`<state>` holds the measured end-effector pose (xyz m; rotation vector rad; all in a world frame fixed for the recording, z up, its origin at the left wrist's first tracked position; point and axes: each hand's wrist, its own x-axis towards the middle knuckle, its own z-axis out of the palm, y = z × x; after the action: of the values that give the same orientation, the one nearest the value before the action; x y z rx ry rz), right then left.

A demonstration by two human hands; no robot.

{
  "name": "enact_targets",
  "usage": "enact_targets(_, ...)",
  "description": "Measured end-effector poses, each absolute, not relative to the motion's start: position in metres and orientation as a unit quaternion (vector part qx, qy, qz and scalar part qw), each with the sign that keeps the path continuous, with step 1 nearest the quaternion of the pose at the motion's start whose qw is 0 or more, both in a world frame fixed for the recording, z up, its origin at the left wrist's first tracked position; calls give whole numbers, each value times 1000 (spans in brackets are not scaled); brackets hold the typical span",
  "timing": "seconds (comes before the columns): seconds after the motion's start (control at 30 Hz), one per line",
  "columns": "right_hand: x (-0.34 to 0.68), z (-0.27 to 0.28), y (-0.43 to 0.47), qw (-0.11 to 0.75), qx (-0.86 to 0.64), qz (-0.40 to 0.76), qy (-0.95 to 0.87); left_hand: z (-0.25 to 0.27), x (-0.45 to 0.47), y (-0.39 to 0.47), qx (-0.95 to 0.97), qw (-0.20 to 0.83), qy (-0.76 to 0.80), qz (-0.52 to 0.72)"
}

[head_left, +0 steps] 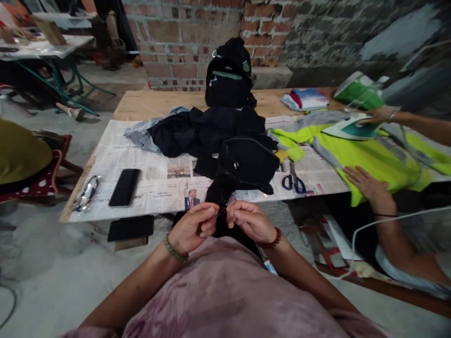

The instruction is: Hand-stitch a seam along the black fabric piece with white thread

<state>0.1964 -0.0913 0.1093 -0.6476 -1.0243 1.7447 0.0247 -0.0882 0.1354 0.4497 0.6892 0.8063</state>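
Note:
My left hand [197, 225] and my right hand [252, 220] meet close together just off the table's front edge. Both pinch with thumb and forefinger, and a thin strand [221, 211] shows between the fingertips, too fine to tell clearly. Right behind them, a black cloth bag [250, 162] with a zip lies on the table, part of its dark fabric hanging over the edge near my fingers. A pile of dark navy cloth [197, 131] adjoins it. To the right of the bag lie scissors [293, 183] with dark blue handles.
Newspaper under plastic covers the table [155, 199]. On it are a phone [125, 188], glasses [87, 193] and a black backpack [229, 75]. At right, a co-worker's hand holds an iron [352, 127] on a yellow hi-vis garment [380, 159]; a white cord [387, 217] hangs in front.

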Motion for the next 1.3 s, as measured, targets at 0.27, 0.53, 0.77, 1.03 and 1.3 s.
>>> enact_targets(0.27, 178, 108, -104, 433, -237, 747, -447, 121, 29, -77, 412, 605, 454, 508)
enact_targets(0.53, 182, 115, -97, 476, -209, 763, -385, 93, 15, -74, 780, 138, 426, 437)
enact_targets(0.77, 182, 113, -99, 473, -212, 765, -383, 95, 18, -79, 794, 126, 425, 416)
enact_targets(1.03, 190, 108, -103, 467, -226, 759, -392, 108, 18, -85, 790, 260, 402, 381)
enact_targets(1.3, 195, 106, -109, 467, -252, 752, -391, 112, 18, -92, 782, 233, 435, 380)
